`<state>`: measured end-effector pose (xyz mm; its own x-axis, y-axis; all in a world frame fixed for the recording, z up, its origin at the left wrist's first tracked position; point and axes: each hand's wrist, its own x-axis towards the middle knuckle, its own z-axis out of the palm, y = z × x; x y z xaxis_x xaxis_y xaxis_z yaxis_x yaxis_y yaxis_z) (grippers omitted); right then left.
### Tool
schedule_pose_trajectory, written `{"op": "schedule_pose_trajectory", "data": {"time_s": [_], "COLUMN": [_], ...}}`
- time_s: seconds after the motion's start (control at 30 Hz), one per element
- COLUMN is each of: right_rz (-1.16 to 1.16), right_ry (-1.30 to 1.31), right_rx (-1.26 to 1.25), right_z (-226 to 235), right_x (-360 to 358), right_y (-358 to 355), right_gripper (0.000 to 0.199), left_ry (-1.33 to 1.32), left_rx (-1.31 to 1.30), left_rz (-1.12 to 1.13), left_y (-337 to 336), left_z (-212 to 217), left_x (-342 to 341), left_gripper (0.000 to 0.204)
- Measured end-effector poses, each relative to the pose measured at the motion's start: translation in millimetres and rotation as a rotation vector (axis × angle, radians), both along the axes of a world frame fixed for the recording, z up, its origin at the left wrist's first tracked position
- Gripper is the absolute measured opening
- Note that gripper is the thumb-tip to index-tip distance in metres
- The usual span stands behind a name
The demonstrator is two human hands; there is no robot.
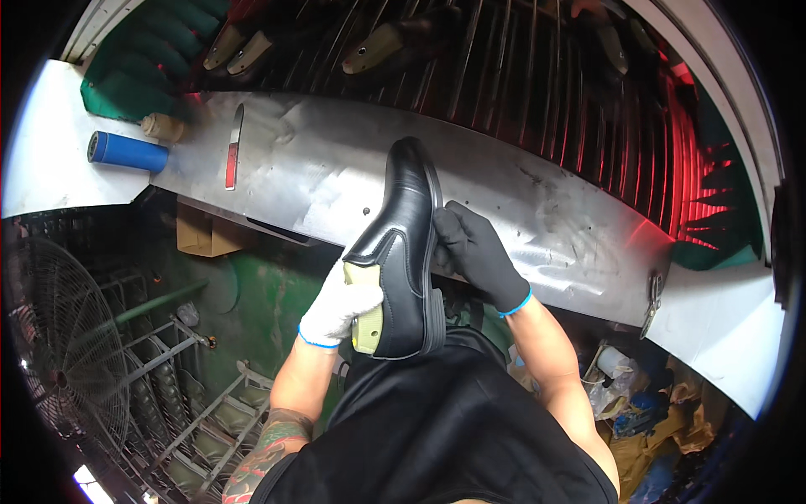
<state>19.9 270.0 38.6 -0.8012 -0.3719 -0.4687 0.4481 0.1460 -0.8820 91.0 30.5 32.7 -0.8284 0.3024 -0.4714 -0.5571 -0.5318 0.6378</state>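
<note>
A black slip-on dress shoe (401,244) is held in front of me, toe pointing away and its sole turned to the right. Inside it sits a pale green shoe last (369,323), showing at the opening. My left hand (342,304), in a white glove with a blue cuff, grips the last at the shoe's opening. On the other side my right hand (477,252), in a dark grey glove with a blue cuff, has its fingers closed at the sole's edge near the middle of the shoe. What its fingertips pinch, if anything, is hidden.
A metal ledge (311,160) runs across, with a red-handled knife (232,160) and a blue cylinder (128,152) at left. Beyond it, shoes on lasts (374,49) lie on a roller conveyor (495,76) under red light. Pliers (651,304) hang at right; a fan (63,353) stands lower left.
</note>
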Motion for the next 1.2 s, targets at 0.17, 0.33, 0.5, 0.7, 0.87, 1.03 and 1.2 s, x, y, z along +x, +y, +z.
{"op": "schedule_pose_trajectory", "data": {"time_s": [0.17,0.33,0.5,0.7,0.87,1.03,1.2], "right_rz": [-0.014,0.115,0.029,-0.023,-0.048,0.023,-0.059], "right_ry": [0.142,-0.168,-0.114,-0.055,-0.308,-0.098,0.036], "right_rx": [0.137,-0.276,-0.28,-0.172,-0.272,-0.161,-0.191], "right_z": [-13.0,-0.2,-9.2,-3.9,-10.9,-32.0,-18.1], "right_x": [-5.2,4.6,8.1,-2.3,-14.4,-9.9,1.9], "right_y": [5.6,17.5,16.8,13.0,14.4,16.9,9.5], "right_gripper": [0.051,0.038,0.033,0.028,0.038,0.047,0.043], "left_ry": [0.089,0.092,-0.019,0.025,0.065,0.133,0.129], "left_rx": [-0.048,0.0,-0.073,-0.219,-0.182,-0.285,-0.26], "left_rz": [-0.021,-0.037,-0.001,0.046,-0.013,-0.053,-0.09], "left_y": [21.0,16.3,20.3,10.5,7.0,5.5,1.6], "left_z": [8.9,6.6,22.8,2.2,2.8,-12.2,-10.3], "left_x": [-6.5,-4.9,-14.2,-42.8,-42.6,-41.5,-45.0], "left_gripper": [0.093,0.09,0.076,0.054,0.06,0.072,0.081]}}
